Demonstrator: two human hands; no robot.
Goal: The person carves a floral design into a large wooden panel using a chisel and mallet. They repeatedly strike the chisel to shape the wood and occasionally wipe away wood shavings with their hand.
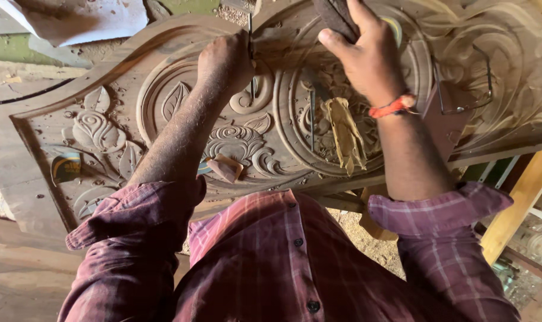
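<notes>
The left hand (226, 59) is clenched around a thin chisel (251, 65), its tip planted on the carved wooden panel (104, 128), while the right hand (366, 53) grips a dark mallet (336, 16) raised above it, apparently ready to strike.

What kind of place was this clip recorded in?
Most likely a woodcarving workshop. A large carved wooden panel with flowers and scrolls fills the bench, the left hand holds a chisel upright on it, the right hand grips a mallet, and sawdust covers the floor.

Head view, close, straight down
</notes>
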